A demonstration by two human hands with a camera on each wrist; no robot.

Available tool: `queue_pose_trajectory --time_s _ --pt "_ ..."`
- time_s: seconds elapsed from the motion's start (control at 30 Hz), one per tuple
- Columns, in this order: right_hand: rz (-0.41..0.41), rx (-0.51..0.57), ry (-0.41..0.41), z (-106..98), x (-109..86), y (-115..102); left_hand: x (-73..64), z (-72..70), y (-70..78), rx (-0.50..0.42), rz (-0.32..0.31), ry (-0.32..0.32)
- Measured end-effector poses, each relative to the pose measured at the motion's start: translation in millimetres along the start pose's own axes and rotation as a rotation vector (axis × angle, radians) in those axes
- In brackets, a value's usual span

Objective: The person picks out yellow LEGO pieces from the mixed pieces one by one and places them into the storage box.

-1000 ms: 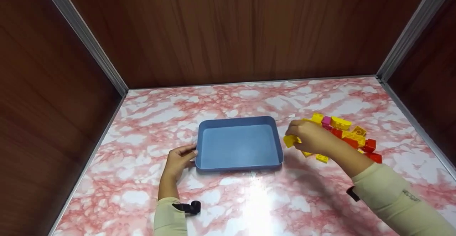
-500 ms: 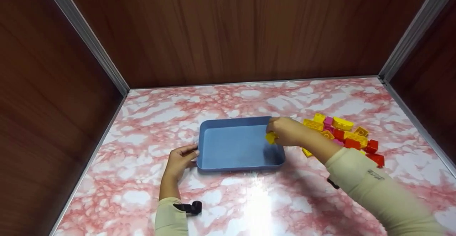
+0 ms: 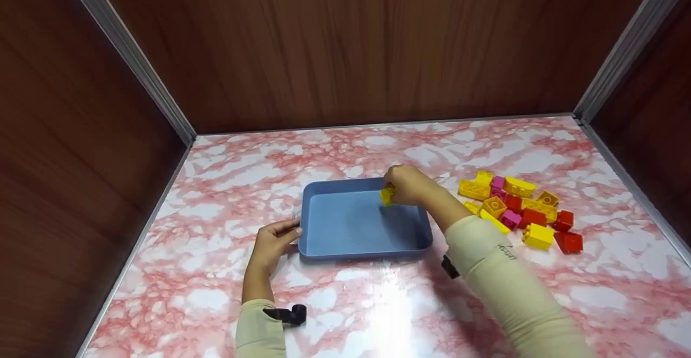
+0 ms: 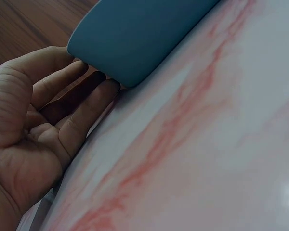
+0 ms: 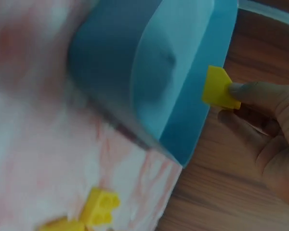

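Note:
A blue rectangular tray sits on the table. My right hand pinches a yellow toy building block between thumb and fingers, over the back right part of the tray. The right wrist view shows this block with one slanted corner, overlapping the tray's far wall. My left hand is at the tray's left side. In the left wrist view its extended fingertips touch the outer wall of the tray.
Right of the tray lies a loose pile of building blocks, with a yellow block, a red block and a pink block among them. A wooden panel stands behind the marbled table, with side panels left and right.
My right hand has moved left from beside the pile to above the tray, carrying the yellow building block. My left hand has stayed at the tray's left side.

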State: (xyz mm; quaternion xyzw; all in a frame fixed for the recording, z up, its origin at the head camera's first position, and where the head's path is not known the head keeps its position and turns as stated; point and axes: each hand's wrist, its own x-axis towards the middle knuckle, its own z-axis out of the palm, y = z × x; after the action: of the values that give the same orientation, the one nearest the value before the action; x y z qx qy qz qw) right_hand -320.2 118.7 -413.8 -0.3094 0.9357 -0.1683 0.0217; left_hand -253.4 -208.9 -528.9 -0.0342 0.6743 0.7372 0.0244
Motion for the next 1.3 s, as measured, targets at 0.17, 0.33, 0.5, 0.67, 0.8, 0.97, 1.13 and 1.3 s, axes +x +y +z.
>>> queue_pose_trajectory --time_s 0.17,0.33,0.5,0.67,0.8,0.97,1.13,1.3 --pt "0.037 -0.041 -0.042 10 5.6 2 -1.4 2.5 -0.8 -0.005 0.000 -0.004" --pt "0.054 -0.075 -0.093 17 5.4 1 -0.3 3.4 0.3 -0.007 0.005 -0.005" --pt "0.079 -0.091 -0.127 21 4.1 0 1.7 3.3 0.9 -0.010 0.005 -0.013" --pt "0.089 -0.084 -0.135 20 0.4 0 1.7 2.7 0.9 -0.015 0.010 -0.020" --pt "0.051 -0.099 -0.118 13 -5.8 0 1.5 2.3 1.5 -0.022 0.005 -0.021" --pt "-0.002 -0.126 -0.085 3 -17.7 3 2.9 2.8 1.8 -0.017 0.004 -0.009" --pt "-0.052 -0.149 -0.044 -7 -34.7 6 3.0 2.6 2.0 -0.016 -0.002 0.001" --pt "-0.053 -0.131 -0.026 -13 -56.0 13 0.9 0.5 0.2 0.008 -0.011 -0.006"
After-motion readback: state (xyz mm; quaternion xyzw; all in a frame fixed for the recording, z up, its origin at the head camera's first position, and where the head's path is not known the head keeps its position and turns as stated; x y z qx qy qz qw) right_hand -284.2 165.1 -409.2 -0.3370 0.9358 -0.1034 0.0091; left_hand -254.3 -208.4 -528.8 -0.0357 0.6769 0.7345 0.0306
